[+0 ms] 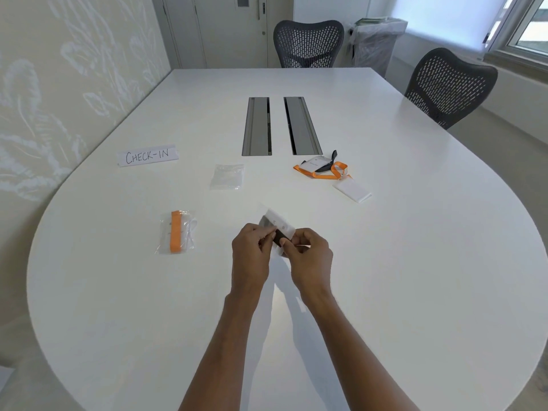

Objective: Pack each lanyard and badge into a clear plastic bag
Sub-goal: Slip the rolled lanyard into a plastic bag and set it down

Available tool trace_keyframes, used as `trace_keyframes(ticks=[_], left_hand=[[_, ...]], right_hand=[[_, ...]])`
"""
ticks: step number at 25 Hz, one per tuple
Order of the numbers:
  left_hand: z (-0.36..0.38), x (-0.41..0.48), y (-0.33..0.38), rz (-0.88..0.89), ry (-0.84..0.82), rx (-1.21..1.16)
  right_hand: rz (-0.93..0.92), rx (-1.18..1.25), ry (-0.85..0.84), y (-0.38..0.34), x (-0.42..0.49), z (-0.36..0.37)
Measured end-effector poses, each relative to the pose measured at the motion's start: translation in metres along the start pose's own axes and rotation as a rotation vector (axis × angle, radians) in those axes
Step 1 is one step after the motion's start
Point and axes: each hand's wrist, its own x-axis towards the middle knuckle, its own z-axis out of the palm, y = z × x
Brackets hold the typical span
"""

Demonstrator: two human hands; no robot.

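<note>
Both hands hold one clear plastic bag above the table's near middle; it contains a white badge and a dark lanyard. My left hand pinches its left edge. My right hand pinches its right edge. A packed bag with an orange lanyard lies to the left. A small stack of unfilled clear bags lies farther back. At the right lie loose lanyards, orange and dark, with a white badge and another badge behind.
A paper sign reading CHECK-IN lies at the left of the white table. Two grey cable troughs run down the table's middle. Two dark mesh chairs stand at the far side and right.
</note>
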Motion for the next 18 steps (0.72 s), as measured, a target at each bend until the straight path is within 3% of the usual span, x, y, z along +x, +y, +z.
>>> trace_keyframes(ticks=[4,10,14,18], left_hand=[[-0.001,0.0,0.005,0.056,-0.111,0.009],[-0.005,-0.001,0.011,-0.081,-0.141,-0.141],[-0.005,-0.003,0.014,-0.137,-0.122,-0.201],[-0.006,-0.003,0.011,-0.26,0.018,-0.311]], right_hand=[[0.029,0.039,0.118,0.002,-0.001,0.004],[-0.039,0.026,0.259,0.009,-0.005,0.009],[-0.057,0.004,0.17,0.015,-0.006,0.011],[-0.19,-0.059,-0.086,0.014,-0.011,0.014]])
